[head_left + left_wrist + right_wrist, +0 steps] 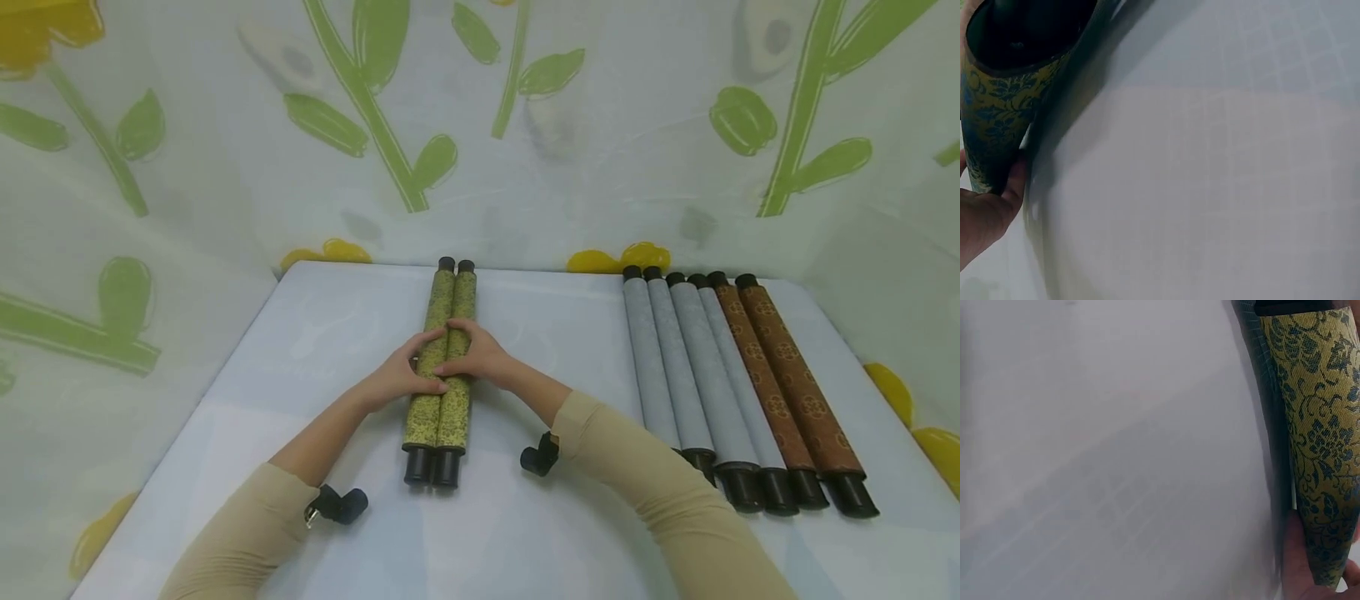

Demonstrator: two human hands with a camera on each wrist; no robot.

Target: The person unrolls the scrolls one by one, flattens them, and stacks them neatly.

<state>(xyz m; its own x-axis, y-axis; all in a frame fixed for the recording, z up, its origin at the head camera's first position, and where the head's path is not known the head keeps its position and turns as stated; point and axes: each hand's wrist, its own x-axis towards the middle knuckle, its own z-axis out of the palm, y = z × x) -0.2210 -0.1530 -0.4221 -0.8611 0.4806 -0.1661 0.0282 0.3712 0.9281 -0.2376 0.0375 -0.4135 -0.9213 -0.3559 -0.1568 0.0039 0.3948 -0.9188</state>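
Two yellow rolled scrolls with dark floral patterning and black end knobs lie side by side on the table, lengthwise from me. My left hand (397, 373) grips the left scroll (422, 417) around its middle, thumb nearer me. From the other side my right hand (480, 357) holds the right scroll (453, 421), also around the middle. In the left wrist view the fingers are partly cut off, and the left scroll (1004, 112) shows its dark near end. The right wrist view shows the right scroll (1322, 425) with its woven floral cloth, the hand (1300, 569) at its lower part.
On the right of the white table (315, 317) lie several more scrolls in a row: pale grey ones (678, 367) and two brown ones with round flower motifs (813, 404). A curtain with green leaf print (525, 192) hangs behind and at the sides.
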